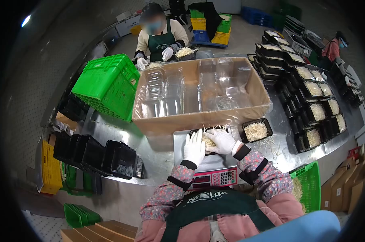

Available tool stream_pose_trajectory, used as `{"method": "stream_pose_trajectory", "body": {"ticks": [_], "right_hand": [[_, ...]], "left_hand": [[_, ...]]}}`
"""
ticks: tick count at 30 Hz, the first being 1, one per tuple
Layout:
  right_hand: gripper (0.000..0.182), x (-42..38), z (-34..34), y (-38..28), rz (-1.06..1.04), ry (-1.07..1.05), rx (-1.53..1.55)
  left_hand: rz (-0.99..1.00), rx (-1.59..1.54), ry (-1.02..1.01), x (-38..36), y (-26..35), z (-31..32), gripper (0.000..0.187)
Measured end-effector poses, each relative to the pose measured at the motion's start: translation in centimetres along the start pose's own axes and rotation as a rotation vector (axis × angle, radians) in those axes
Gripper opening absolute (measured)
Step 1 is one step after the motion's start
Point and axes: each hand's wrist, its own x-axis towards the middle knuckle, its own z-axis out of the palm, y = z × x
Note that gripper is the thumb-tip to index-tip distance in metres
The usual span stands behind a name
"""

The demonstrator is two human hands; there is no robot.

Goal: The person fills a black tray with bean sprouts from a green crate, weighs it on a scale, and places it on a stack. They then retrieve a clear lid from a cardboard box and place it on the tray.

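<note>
A black tray of pale, thin sprouts (209,142) sits on the metal plate of a scale (181,151) with a red keypad front. My left hand (195,147), in a white glove, lies along the tray's left side with its fingers stretched out. From the right, my right hand (222,141), also gloved, reaches over the sprouts with its fingers extended and touching them. Together the hands cover much of the tray. Just right of the scale stands a second black tray filled with sprouts (256,131), with loose strands on the table beside it.
A cardboard box (202,115) of clear plastic lids stands behind the scale. Stacked black trays (119,158) lie at left near a green crate (106,80). Filled trays (313,89) are piled at right. Across the table, a person (162,40) in white gloves handles sprouts.
</note>
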Motion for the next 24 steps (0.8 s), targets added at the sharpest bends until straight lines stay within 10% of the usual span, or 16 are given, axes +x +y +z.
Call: {"method": "stream_pose_trajectory", "body": {"ticks": [6,12,19,24], "right_hand": [[0.046,0.6,1.8,-0.3,0.083,-0.132,0.035],[0.083,-0.8,-3.8,2.5,0.084,-0.167,0.415],[0.065,-6.9,-12.4,6.7,0.339,0.045,0.532],[0.078,-8.2,-11.6,8.5,0.403,0.104,0.419]], "left_hand": [[0.102,0.102,0.041,0.2,-0.1,0.9,0.052],[0.079,0.027,-0.055,0.6,0.4,-0.8,0.048],[-0.072,-0.533,0.178,1.0,-3.2,-5.2,0.042],[-0.170,-0.264,0.214,1.2,-6.9,-7.3,0.047]]}}
